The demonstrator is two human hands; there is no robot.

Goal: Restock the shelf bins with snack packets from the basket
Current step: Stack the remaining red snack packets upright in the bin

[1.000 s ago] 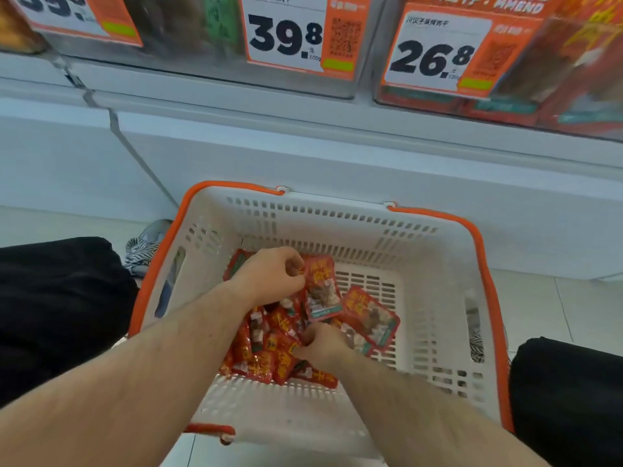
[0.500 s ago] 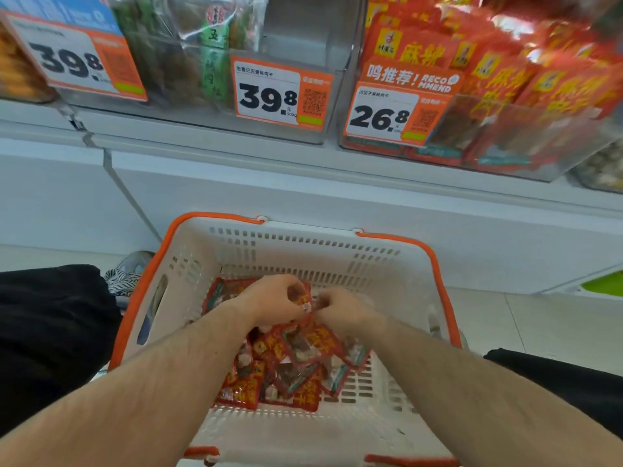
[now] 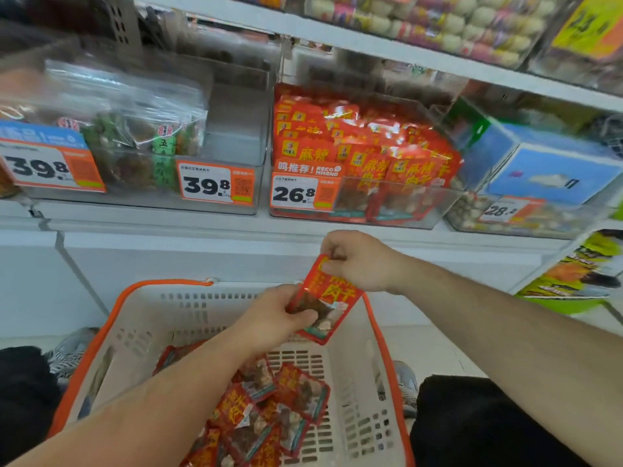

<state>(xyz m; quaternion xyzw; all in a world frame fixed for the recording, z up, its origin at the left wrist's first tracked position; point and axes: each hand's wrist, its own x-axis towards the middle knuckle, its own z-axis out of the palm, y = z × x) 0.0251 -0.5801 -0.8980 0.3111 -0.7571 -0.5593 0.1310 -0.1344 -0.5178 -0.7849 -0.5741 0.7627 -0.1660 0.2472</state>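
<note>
A red snack packet [image 3: 325, 298] hangs above the far rim of the white basket [image 3: 135, 335] with orange edges. My right hand [image 3: 360, 261] pinches its top corner, and my left hand [image 3: 276, 318] grips its lower left side. Several more red packets [image 3: 269, 409] lie in the basket's bottom. Straight above, on the shelf, a clear bin [image 3: 397, 210] tagged 26.8 holds standing rows of the same red packets [image 3: 364, 143].
Left of the red bin stands a clear bin [image 3: 232, 136] tagged 39.8 with bagged snacks in its left part. Another bin [image 3: 532, 214] tagged 28.8 sits to the right. A higher shelf [image 3: 387, 42] overhangs the bins. My dark-trousered knees flank the basket.
Both hands have risen out of the basket with one red packet, up to its far rim. The view has tilted up and shows the shelf bins.
</note>
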